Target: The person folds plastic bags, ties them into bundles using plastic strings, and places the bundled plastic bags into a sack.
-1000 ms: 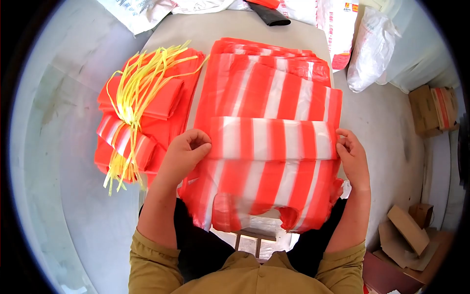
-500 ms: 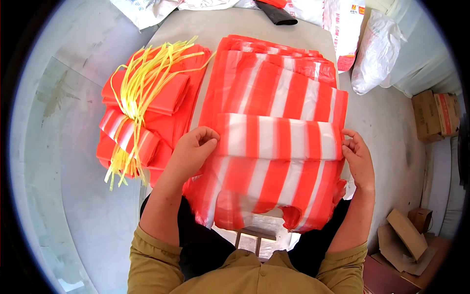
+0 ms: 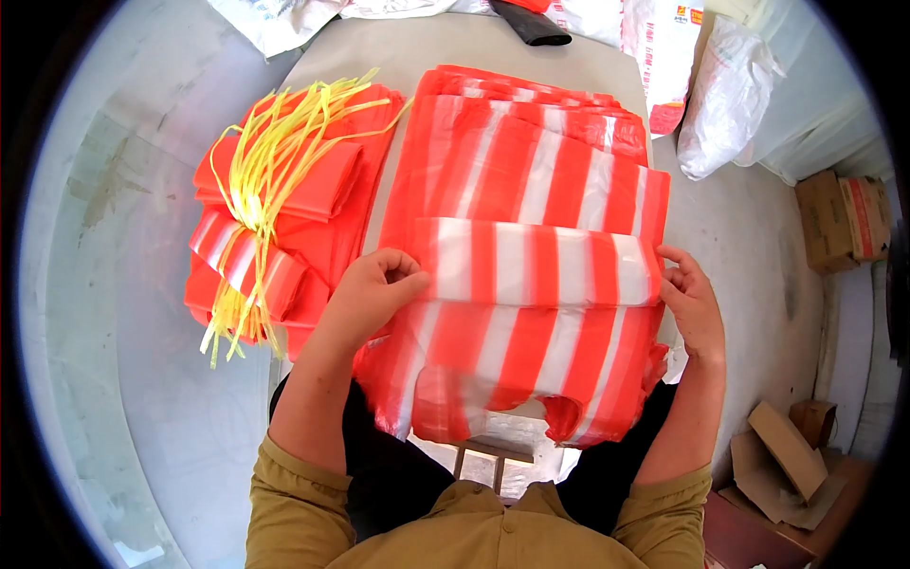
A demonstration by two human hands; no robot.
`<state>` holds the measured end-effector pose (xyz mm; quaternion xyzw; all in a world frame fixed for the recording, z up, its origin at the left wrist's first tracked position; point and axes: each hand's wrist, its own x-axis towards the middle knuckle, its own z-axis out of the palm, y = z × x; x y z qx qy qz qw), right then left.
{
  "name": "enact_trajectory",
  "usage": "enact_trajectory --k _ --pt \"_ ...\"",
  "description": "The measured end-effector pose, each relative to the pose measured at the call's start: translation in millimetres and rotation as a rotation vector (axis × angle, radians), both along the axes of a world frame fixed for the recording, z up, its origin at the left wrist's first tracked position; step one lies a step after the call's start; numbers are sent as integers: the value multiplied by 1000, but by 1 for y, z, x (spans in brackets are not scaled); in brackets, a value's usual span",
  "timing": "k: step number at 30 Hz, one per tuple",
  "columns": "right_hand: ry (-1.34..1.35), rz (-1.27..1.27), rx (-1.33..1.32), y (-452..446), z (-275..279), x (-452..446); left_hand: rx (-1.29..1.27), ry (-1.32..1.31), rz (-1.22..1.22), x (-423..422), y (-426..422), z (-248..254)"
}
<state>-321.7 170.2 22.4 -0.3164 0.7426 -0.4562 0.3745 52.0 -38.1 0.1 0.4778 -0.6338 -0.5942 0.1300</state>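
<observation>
A stack of red-and-white striped plastic bags (image 3: pixel 540 180) lies in front of me, its lower end with cut-out handles hanging over the table edge toward my lap. Across it runs a folded band of the top bag (image 3: pixel 540 266). My left hand (image 3: pixel 384 284) pinches the left end of this band between thumb and fingers. At the right end, my right hand (image 3: pixel 690 294) grips the band's edge with curled fingers. To the left, folded red bags (image 3: pixel 322 180) lie piled, with a bunch of yellow plastic ties (image 3: pixel 254 190) on top.
The bags lie on a beige table (image 3: pixel 379 57). At its far end are white printed sacks (image 3: pixel 664 57) and a black rolled item (image 3: pixel 533 24). A white stuffed bag (image 3: pixel 730 100) stands at right. Cardboard boxes (image 3: pixel 825 223) and an opened carton (image 3: pixel 782 465) are on the right.
The view has shifted very slightly. Both hands stay at the two ends of the folded band, which looks unchanged.
</observation>
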Motion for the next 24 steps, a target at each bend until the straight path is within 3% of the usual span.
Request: enact_trajectory --k 24 --pt "8 -21 38 1 0 0 -64 56 25 -1 2 -2"
